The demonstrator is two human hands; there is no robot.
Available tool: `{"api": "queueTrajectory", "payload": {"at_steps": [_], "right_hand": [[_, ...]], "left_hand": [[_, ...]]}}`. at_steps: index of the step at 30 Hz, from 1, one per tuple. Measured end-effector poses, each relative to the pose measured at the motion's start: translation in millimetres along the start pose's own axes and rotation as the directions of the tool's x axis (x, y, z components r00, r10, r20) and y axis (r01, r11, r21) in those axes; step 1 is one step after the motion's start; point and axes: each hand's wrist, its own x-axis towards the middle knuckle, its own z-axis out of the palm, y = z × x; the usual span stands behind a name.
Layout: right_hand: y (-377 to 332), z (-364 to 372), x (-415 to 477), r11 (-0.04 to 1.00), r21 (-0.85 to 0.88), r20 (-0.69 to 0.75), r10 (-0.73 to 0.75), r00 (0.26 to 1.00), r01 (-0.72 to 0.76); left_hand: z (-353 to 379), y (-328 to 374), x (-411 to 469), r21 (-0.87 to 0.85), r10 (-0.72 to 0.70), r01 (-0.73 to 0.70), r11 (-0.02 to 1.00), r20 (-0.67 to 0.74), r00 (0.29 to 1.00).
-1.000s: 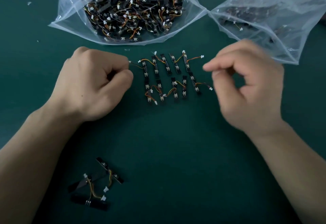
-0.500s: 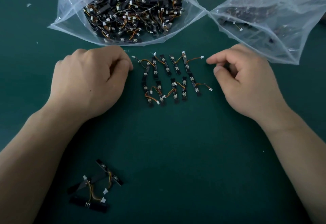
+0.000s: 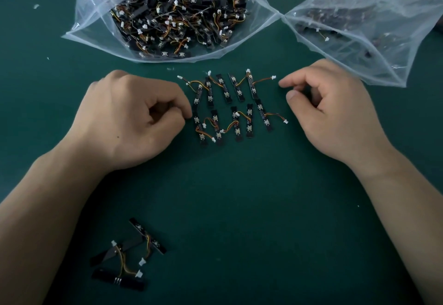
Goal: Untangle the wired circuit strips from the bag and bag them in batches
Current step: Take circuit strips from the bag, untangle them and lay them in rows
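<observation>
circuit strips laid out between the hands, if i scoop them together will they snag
Probably yes: looping orange wires cross neighbouring circuit strips. Each strip looks thin, flat and stiff, so likely light, sliding not rolling. The dangling white connectors may catch.

We log the left forearm [image 3: 48,199] coming in from 7 o'clock and the right forearm [image 3: 398,199] from 5 o'clock, both bare. The left hand [image 3: 129,117] lies knuckles up, fingers folded under in a fist, thumb against the index, tips toward 3 o'clock, gripping nothing. The right hand [image 3: 335,110] sits thumb side up, fingers curled inward, index tip and thumb slightly apart, aimed at 9 o'clock, holding nothing.
</observation>
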Motion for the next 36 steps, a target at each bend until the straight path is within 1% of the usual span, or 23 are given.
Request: {"api": "queueTrajectory", "payload": {"at_steps": [3,6,8,13,17,23,29,36], "right_hand": [[-0.3,0.5,-0.3,1.000,-0.004,0.002,0.006,1.000,-0.006],[-0.9,0.7,-0.5,1.000,-0.006,0.005,0.006,1.000,-0.006],[-1.0,0.1,-0.1,1.000,-0.010,0.005,0.006,1.000,-0.006],[-0.7,0.0,-0.2,1.000,-0.010,0.005,0.005,1.000,-0.005],[0.0,0.5,-0.2,1.000,-0.014,0.004,0.001,1.000,-0.001],[0.2,0.4,-0.5,1.000,-0.015,0.006,0.000,1.000,0.001],[0.6,0.4,-0.5,1.000,-0.009,0.003,0.001,1.000,-0.001],[0.9,0.5,-0.7,1.000,-0.009,0.002,0.002,1.000,-0.002]], "left_hand": [[1.6,-3.5,-0.5,-0.034,0.021,-0.021,0.999,0.011,1.000],[3.7,-6.0,0.4,-0.051,-0.004,0.001,0.999,-0.072,0.997],[5.0,-6.3,0.5,-0.033,-0.013,0.010,0.999,-0.091,0.996],[4.5,-5.1,-0.7,-0.009,0.029,-0.030,1.000,-0.051,0.998],[4.1,-2.4,-1.4,0.033,0.027,-0.026,0.999,-0.019,0.999],[3.2,-1.1,-1.7,-0.009,0.034,-0.034,0.999,-0.004,0.999],[3.3,4.6,-2.8,-0.012,0.011,-0.011,1.000,-0.019,1.000],[10.1,12.2,-5.9,-0.045,0.013,-0.015,0.999,-0.051,0.999]]}}
